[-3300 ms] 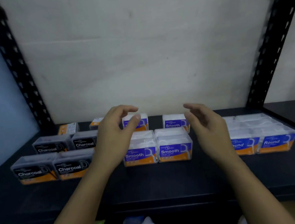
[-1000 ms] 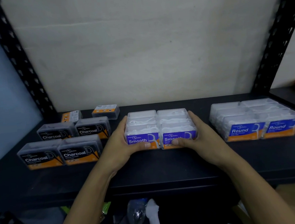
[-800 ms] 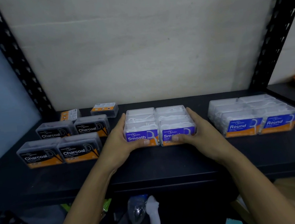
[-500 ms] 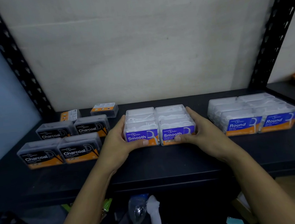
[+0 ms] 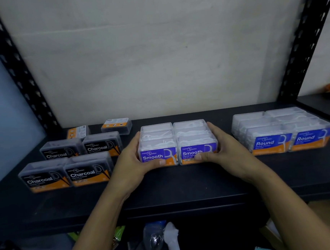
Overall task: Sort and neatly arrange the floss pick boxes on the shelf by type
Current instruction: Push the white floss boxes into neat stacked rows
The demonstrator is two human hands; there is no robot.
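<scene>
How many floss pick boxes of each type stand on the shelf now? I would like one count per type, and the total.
Charcoal boxes: 4
Smooth boxes: 6 (only the front two labels show)
Round boxes: 6 (only the front two labels show)
Turned-away boxes at the back left, type unreadable: 2
Total: 18

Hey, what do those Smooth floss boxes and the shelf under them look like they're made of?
Smooth boxes: likely clear, glossy plastic, since white picks show through them. The purple-and-orange fronts look like printed labels.
Shelf: a dark, matte board; the material is unclear from here.
Its upright posts: probably black-painted metal, judging by the punched slots.
</scene>
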